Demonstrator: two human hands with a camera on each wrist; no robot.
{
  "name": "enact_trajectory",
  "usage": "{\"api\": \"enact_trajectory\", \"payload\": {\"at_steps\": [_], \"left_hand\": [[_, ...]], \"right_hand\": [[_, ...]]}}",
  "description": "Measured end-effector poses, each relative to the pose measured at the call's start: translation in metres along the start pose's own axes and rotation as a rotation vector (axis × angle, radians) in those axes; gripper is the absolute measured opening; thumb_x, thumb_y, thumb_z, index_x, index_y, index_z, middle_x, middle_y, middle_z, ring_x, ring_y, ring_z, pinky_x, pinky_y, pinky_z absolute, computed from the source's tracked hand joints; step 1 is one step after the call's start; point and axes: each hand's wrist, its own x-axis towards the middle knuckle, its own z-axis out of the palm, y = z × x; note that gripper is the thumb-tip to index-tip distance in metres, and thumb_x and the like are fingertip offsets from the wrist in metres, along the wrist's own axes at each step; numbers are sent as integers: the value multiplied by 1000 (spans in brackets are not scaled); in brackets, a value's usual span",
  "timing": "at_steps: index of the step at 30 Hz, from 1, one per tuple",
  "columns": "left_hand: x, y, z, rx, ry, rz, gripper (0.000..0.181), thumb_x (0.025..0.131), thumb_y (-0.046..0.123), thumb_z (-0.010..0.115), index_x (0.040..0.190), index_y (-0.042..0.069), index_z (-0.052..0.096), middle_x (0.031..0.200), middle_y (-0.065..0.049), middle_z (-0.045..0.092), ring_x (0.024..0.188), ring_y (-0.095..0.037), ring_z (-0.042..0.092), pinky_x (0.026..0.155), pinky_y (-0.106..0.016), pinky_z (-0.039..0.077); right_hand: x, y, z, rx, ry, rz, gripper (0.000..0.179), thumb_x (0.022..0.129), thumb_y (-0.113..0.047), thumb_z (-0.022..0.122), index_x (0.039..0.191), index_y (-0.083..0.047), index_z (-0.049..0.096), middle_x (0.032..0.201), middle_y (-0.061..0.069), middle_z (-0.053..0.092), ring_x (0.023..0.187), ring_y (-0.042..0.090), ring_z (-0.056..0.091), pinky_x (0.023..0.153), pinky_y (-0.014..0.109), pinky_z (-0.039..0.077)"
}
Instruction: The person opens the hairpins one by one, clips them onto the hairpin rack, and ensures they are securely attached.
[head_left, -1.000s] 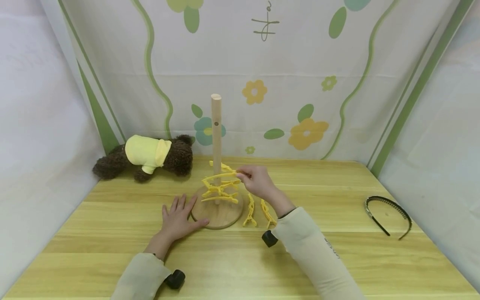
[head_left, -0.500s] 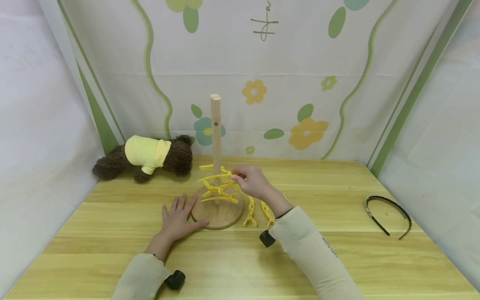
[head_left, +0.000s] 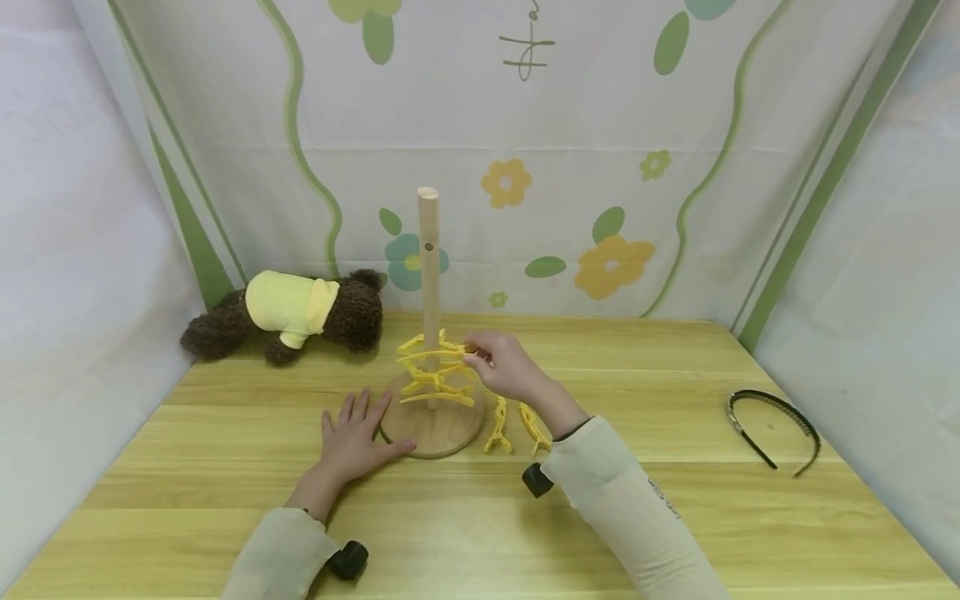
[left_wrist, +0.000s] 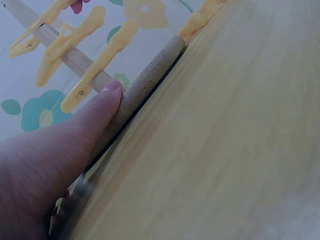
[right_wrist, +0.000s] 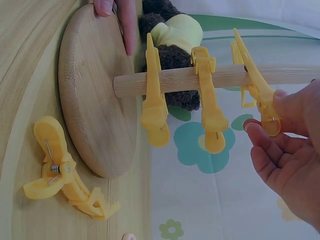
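Note:
A wooden post (head_left: pixel 430 275) stands upright on a round wooden base (head_left: pixel 435 437). My left hand (head_left: pixel 358 440) lies with spread fingers at the base's left edge, thumb on its front rim. Between thumb and fingers, my right hand (head_left: pixel 504 365) pinches the handle end of a yellow hair clip (right_wrist: pixel 254 82), whose two arms pass either side of the post. Beneath that one, two more yellow clips grip the post: a middle clip (right_wrist: pixel 212 100) and a lower clip (right_wrist: pixel 155 100) nearest the base. The left fingers are mostly outside the left wrist view.
Two yellow hair clips, a left one (head_left: pixel 498 427) and a right one (head_left: pixel 533 427), lie on the table right of the base, by my right forearm. A brown plush bear (head_left: pixel 288 312) in a yellow shirt lies back left. A black headband (head_left: pixel 772 429) lies far right.
My right hand has shifted slightly left with its clip. The clip's arms spread wider across the post, then drew closer together. My left hand has stayed on the base.

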Motion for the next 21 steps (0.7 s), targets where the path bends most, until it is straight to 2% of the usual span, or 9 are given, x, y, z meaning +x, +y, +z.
{"api": "enact_trajectory", "payload": {"at_steps": [10,16,21], "left_hand": [[-1,0,0,-5,6,-2,92,68,71,46,137,14,27,137,-23,18,123,-42,8,86,-64,-3],[0,-1,-1,-9,6,0,92,67,71,47,137,14,28,137,-23,18,124,-42,8,86,-64,-3],[-1,0,-1,-11,1,0,92,67,72,46,137,15,28,137,-22,18,124,-41,8,87,-64,-3]], "right_hand": [[0,0,0,32,-24,75,33,87,-14,53,117,0,52,105,9,57,81,15,54,69,26,43],[-6,2,-6,56,38,74,40,87,-21,54,120,0,49,111,10,55,90,19,53,73,34,43],[-23,8,-22,69,97,82,40,87,-23,54,119,1,50,112,13,54,92,23,53,74,38,43]]}}
